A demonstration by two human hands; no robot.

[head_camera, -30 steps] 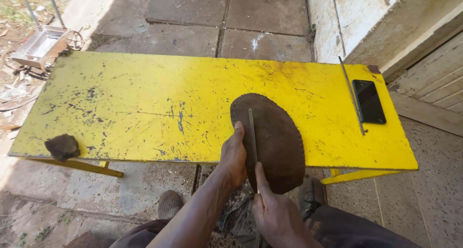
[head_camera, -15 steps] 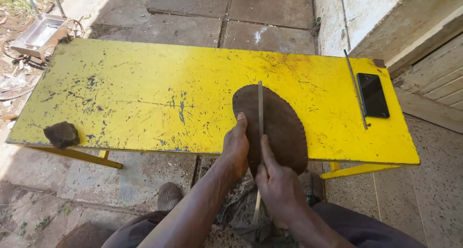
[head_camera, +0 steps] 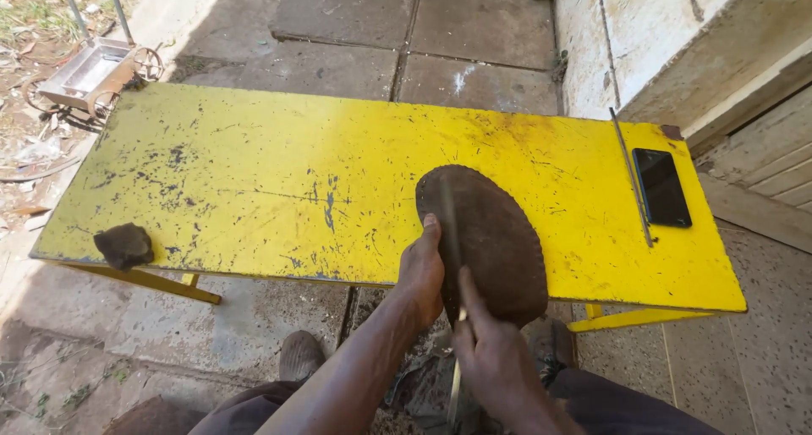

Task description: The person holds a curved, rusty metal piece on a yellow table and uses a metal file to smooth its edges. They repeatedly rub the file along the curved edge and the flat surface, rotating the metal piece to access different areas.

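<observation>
Head view shows our left hand pressing the stiff, rusty, heavy-looking oval plate at its near edge on the bench, while our right hand has its fingers clenched around a thin file.

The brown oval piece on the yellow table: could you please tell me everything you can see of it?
The brown oval piece is flat, dark and rough, leather-like, with a scalloped edge. It lies on the yellow table, its near end overhanging the front edge. The left hand presses its left side. The right hand holds a thin tool lying lengthwise across it.
</observation>
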